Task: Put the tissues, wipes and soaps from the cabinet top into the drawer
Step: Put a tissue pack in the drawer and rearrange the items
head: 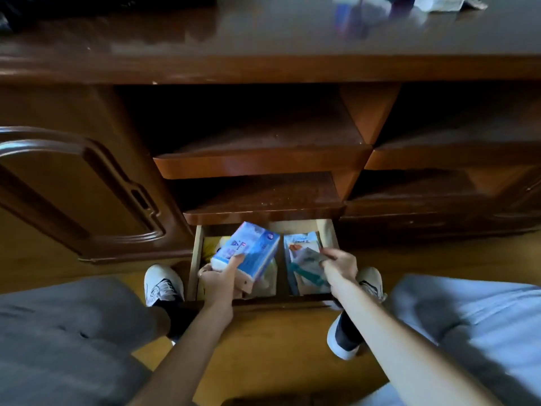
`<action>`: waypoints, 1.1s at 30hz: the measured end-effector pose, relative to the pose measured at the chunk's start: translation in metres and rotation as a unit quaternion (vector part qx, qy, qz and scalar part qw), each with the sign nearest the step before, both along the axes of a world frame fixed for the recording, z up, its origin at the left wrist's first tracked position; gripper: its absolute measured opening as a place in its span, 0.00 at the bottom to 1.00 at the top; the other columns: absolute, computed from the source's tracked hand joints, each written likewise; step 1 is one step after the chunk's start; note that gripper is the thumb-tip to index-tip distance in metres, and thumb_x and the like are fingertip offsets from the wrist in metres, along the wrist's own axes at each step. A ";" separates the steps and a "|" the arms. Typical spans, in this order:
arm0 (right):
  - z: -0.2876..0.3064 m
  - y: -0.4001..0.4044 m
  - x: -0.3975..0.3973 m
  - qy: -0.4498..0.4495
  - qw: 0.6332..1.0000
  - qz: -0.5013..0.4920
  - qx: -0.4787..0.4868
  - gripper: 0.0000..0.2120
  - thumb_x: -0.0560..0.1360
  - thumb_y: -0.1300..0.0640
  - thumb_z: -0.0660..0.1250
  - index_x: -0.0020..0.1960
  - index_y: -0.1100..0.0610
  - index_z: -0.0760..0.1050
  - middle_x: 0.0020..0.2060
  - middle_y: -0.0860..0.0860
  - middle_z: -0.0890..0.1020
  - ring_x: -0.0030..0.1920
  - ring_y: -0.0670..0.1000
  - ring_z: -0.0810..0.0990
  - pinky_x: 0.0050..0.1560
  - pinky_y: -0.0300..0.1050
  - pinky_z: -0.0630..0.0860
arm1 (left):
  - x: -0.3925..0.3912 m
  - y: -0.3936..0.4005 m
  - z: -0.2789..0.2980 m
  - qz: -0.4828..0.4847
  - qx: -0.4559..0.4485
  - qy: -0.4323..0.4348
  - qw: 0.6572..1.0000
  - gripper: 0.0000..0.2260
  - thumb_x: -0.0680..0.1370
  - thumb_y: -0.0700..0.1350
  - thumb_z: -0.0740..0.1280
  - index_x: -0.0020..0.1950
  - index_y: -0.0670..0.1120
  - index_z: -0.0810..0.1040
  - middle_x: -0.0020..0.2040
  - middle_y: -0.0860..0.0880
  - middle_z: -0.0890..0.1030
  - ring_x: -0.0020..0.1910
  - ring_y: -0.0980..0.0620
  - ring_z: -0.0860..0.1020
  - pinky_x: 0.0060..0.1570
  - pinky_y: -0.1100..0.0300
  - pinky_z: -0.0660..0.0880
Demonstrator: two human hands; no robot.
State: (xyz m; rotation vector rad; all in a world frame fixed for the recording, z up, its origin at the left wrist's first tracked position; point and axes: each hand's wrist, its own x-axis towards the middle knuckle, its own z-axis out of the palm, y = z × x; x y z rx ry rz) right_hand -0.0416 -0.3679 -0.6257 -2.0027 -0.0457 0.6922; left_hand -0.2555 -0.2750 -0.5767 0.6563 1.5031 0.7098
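Note:
The bottom drawer (196, 259) of the dark wooden cabinet stands pulled out, split by a divider into a left and a right compartment. My left hand (218, 281) grips a blue and white tissue pack (248, 250), tilted over the left compartment. My right hand (339, 263) holds a flat grey packet (307, 257) over the right compartment, where other packets (298, 244) lie. Yellow and pale items show in the left compartment under the tissue pack.
The glossy cabinet top (263, 39) carries blurred blue and white items (439, 2) at the far right. Two open shelves (257, 159) sit above the drawer, a closed door (73, 194) to the left. My knees and shoes flank the drawer on the wooden floor.

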 end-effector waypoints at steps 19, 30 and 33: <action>-0.078 0.039 0.002 -0.250 0.741 0.478 -0.400 0.27 0.78 0.42 0.68 0.74 0.52 0.71 0.71 0.55 0.74 0.72 0.60 0.71 0.65 0.57 0.73 | -0.018 0.025 -0.051 0.087 0.000 -0.001 0.996 0.30 0.71 0.44 0.80 0.64 0.44 0.66 0.61 0.42 0.79 0.56 0.46 0.83 0.54 0.42 0.82; -0.096 0.097 -0.054 0.078 0.884 0.384 -0.254 0.30 0.79 0.44 0.67 0.74 0.61 0.71 0.63 0.59 0.82 0.62 0.59 0.82 0.61 0.55 0.79 | -0.031 0.030 -0.068 0.097 -0.015 -0.011 0.995 0.27 0.68 0.48 0.80 0.55 0.47 0.66 0.59 0.42 0.80 0.55 0.45 0.84 0.57 0.42 0.81; -0.104 0.099 -0.052 0.080 0.903 0.355 -0.228 0.19 0.77 0.51 0.72 0.64 0.59 0.79 0.53 0.55 0.85 0.47 0.54 0.83 0.46 0.50 0.81 | -0.029 0.030 -0.066 0.082 -0.012 -0.009 0.997 0.28 0.65 0.49 0.80 0.54 0.47 0.65 0.58 0.42 0.79 0.57 0.42 0.83 0.59 0.39 0.80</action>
